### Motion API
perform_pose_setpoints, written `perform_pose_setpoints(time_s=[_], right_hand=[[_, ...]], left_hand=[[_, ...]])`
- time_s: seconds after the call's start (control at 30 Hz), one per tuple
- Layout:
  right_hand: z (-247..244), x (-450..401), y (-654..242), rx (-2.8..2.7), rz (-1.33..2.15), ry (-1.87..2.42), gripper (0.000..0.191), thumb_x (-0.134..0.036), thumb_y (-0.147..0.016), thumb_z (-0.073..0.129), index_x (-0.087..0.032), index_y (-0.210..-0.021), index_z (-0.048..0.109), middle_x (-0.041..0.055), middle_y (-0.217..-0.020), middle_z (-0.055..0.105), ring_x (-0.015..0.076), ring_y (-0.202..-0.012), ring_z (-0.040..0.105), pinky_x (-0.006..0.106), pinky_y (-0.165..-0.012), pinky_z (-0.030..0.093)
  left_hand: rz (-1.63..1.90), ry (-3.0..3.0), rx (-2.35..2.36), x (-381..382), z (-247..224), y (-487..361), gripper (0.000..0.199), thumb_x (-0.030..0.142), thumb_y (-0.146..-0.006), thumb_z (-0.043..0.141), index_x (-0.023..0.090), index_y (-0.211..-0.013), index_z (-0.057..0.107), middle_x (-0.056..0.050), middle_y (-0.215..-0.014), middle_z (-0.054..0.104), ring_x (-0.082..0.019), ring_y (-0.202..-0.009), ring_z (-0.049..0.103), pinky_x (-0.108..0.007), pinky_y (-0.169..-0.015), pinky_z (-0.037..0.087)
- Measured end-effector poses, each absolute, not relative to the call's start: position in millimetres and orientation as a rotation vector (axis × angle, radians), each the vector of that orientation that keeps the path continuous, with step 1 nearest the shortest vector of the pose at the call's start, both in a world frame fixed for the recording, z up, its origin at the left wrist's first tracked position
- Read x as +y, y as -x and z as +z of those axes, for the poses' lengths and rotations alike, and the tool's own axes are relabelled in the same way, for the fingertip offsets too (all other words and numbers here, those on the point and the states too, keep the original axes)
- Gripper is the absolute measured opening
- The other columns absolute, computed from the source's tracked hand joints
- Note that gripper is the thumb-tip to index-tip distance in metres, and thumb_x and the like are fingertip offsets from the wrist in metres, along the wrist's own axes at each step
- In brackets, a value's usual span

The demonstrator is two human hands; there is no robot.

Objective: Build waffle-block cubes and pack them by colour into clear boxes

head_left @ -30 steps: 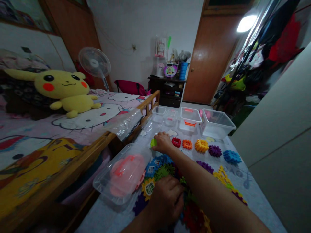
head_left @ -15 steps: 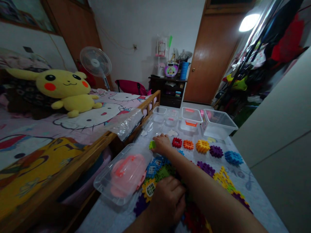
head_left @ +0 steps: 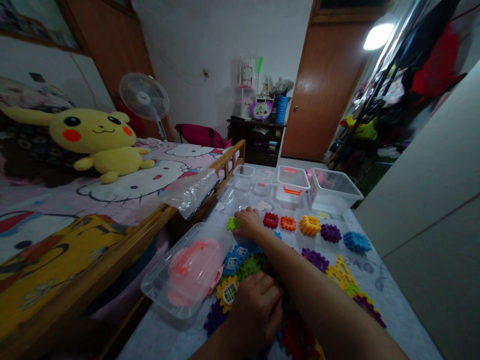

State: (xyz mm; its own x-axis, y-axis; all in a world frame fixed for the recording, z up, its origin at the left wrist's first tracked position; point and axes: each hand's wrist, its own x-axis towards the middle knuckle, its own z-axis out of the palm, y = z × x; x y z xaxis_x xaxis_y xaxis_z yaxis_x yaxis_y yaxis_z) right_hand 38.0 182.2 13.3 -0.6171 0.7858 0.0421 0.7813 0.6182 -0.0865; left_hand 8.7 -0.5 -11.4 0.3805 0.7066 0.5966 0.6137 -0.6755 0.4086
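My right hand [head_left: 248, 222] reaches out across the table, its fingers closed on a light green building block [head_left: 233, 223] that shows at their left side. Nearer to me my left hand [head_left: 258, 303] is curled over a pile of interlocking plastic blocks; whatever its fingers hold is hidden. Around it lie a yellow window block [head_left: 227, 293], blue window blocks [head_left: 234, 257] and a green block [head_left: 250, 266]. Right of my right hand stand a red block [head_left: 270, 220], an orange block [head_left: 288, 223], a yellow stack [head_left: 310, 226], a purple stack [head_left: 330, 233] and a blue stack [head_left: 357, 242].
A clear lid [head_left: 157, 285] with a pink item showing through lies at the left table edge, beside the wooden bed rail [head_left: 150, 225]. Clear bins [head_left: 335, 187] line the far end. Yellow and purple blocks [head_left: 341, 272] lie right of my forearm.
The view has shifted slightly. My right hand stays at the same spot with the light green block, of which slightly more shows. My left hand has hardly moved.
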Motion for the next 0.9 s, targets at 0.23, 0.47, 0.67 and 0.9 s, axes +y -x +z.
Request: perform_pose_setpoints(time_s=[0.23,0.47,0.67,0.9], right_hand=[[45.8,164.1,-57.6,-2.733,0.111,1.3,0.043,-0.037,-0.079,0.069,-0.017,-0.116,0.062,0.0126,-0.114,0.068,0.0294,-0.11,0.053,0.041,-0.09,0.038],[77.7,96.2,-145.7,-2.583,0.174,1.267,0.038,-0.035,-0.085,0.063,-0.02,-0.12,0.062,0.0091,-0.119,0.065,0.027,-0.113,0.051,0.041,-0.097,0.038],[42.4,55.7,-263.2,-2.239,0.265,1.496,0.029,-0.036,-0.086,0.057,-0.024,-0.111,0.066,0.0098,-0.116,0.068,0.0279,-0.111,0.058,0.045,-0.096,0.045],[-7.1,50.5,-332.2,-1.816,0.312,1.737,0.038,-0.046,-0.082,0.052,-0.019,-0.101,0.07,0.0127,-0.109,0.072,0.0287,-0.103,0.065,0.044,-0.091,0.051]], left_hand=[[1.185,-2.489,1.19,-1.7,-8.4,-8.3,0.016,0.008,-0.078,0.047,0.02,-0.082,0.058,-0.004,-0.076,0.063,-0.019,-0.072,0.057,-0.032,-0.064,0.044],[1.192,-2.486,1.207,-3.9,-4.1,-7.3,0.018,0.007,-0.078,0.048,0.02,-0.082,0.059,-0.004,-0.076,0.064,-0.018,-0.072,0.058,-0.031,-0.064,0.047],[1.231,-2.509,1.2,-3.5,-0.6,-5.0,0.02,0.007,-0.079,0.047,0.022,-0.086,0.059,-0.003,-0.079,0.066,-0.018,-0.074,0.06,-0.032,-0.067,0.05],[1.236,-2.527,1.222,-3.6,-3.0,-3.7,0.02,0.007,-0.08,0.048,0.021,-0.086,0.06,-0.004,-0.08,0.066,-0.018,-0.075,0.061,-0.032,-0.068,0.051]])
